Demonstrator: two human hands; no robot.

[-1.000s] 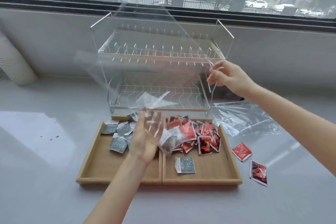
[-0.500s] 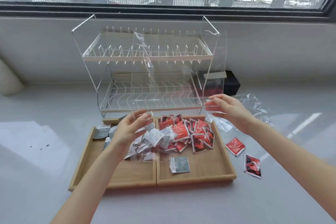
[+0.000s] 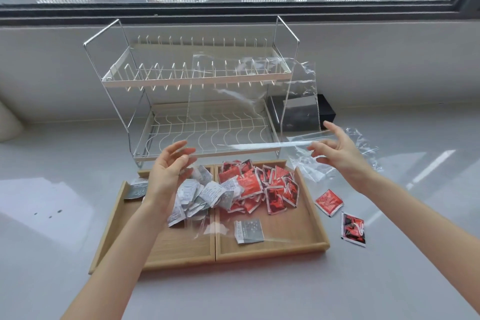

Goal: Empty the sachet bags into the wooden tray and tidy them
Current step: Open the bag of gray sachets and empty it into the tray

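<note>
Both hands, left [image 3: 168, 171] and right [image 3: 337, 156], pinch the emptied clear bag [image 3: 249, 112] stretched above the wooden tray [image 3: 272, 252]; next, set it aside and sort sachets [image 3: 249, 184].

Pale grey glossy counter [image 3: 65, 228] fills lower frame. On it, centre: 2-compartment wooden tray [image 3: 272, 251]; behind it a 2-tier wire dish rack [image 3: 197, 78]. Right of tray: 2 red sachets [image 3: 328, 202], [image 3: 353, 228] flat on the counter. Mid-right: crumpled clear plastic bag [image 3: 363, 148], black box [image 3: 324, 112] behind it.
</note>
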